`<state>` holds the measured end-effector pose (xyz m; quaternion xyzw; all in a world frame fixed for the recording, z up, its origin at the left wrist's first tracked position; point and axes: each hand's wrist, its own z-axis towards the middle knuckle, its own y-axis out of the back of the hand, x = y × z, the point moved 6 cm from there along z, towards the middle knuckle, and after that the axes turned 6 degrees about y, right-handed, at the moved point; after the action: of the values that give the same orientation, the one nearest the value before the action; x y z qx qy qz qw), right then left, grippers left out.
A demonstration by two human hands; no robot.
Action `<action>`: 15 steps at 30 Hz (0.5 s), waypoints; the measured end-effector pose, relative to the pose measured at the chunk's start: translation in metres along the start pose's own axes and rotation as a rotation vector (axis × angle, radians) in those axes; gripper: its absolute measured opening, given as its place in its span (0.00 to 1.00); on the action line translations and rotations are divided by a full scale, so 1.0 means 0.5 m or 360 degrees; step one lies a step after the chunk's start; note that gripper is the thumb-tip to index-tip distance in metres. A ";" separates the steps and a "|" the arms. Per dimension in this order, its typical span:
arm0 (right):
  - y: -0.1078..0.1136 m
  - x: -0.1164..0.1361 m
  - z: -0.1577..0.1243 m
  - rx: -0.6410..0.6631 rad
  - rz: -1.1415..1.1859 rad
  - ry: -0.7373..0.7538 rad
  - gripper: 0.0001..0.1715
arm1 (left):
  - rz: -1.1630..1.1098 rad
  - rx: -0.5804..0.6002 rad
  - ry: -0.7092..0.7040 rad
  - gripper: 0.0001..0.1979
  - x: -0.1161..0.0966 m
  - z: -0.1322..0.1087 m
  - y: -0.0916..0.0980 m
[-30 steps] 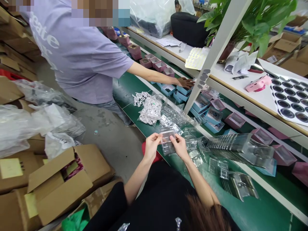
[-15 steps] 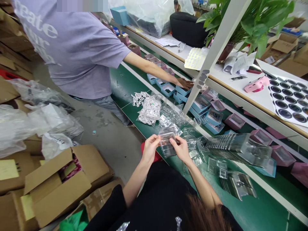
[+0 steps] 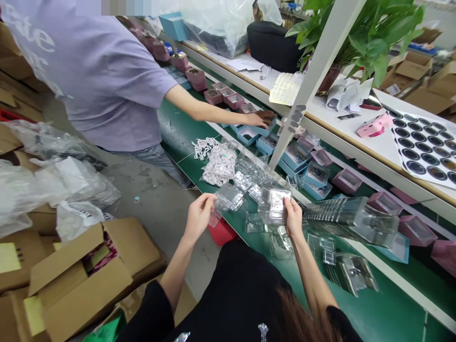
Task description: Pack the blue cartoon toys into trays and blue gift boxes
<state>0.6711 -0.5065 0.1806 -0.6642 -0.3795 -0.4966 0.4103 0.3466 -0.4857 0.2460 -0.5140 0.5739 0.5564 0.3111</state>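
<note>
My left hand (image 3: 198, 217) pinches the edge of a thin clear plastic tray (image 3: 223, 198) over the near edge of the green table. Farther right, my right hand (image 3: 294, 219) grips another clear plastic tray (image 3: 276, 205) by its right side, thumb on top. This tray has moulded compartments and catches the light. The two trays are apart. Loose clear trays (image 3: 254, 222) lie between and beneath my hands. Beyond them sits a bag of white cables (image 3: 219, 164). To the right of my right hand leans a long nested stack of clear trays (image 3: 331, 213).
A co-worker in a lilac shirt (image 3: 117, 80) reaches across the table to blue boxes (image 3: 248, 134). A white post (image 3: 301, 102) rises beside a shelf. Pink boxes (image 3: 347, 180) line the back. Open cardboard cartons (image 3: 85, 285) stand at left. A smaller tray stack (image 3: 352, 274) lies at right.
My hands have moved apart from where they held clear trays together. The left went left with one tray, the right went right with another. The co-worker's hand shifted slightly left.
</note>
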 end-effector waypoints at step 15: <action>-0.017 -0.050 -0.062 0.0120 -0.0100 -0.0167 0.27 | 0.0014 -0.0088 0.0515 0.17 0.310 0.271 -0.102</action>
<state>0.6473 -0.5342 0.1628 -0.6612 -0.4396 -0.4591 0.3986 0.3223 -0.3860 0.0600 -0.6028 0.6033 0.4833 0.1979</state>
